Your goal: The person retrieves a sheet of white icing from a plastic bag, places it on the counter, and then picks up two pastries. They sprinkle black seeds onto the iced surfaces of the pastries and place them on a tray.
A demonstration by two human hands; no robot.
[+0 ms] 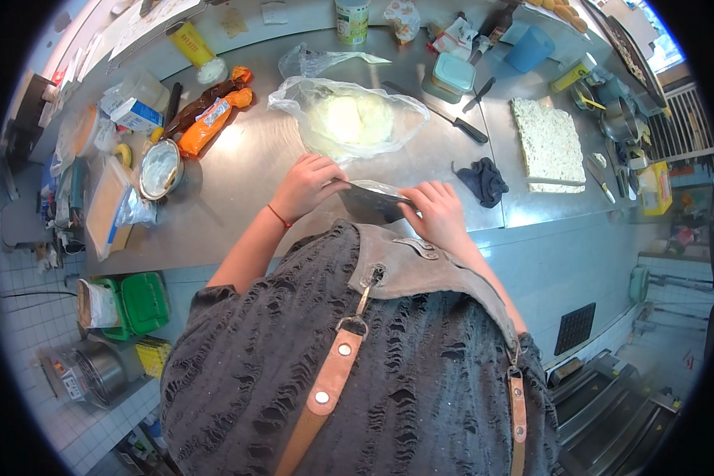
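Note:
Close to my body, a dark, flat-sided tin-like piece is held between my two hands, and I cannot make out its exact kind. My left hand pinches its left upper edge, with a red string on the wrist. At its right end, my right hand has thumb and fingers closed on the rim. Something pale or clear shows just behind that edge. Beyond it on the steel table lies a crumpled clear plastic bag with a pale yellow dough-like mass inside.
On the right are a dark cloth, a black-handled knife and a white speckled slab. At the left stand a white-smeared bowl and an orange bag. A lidded pale-green container sits at the back.

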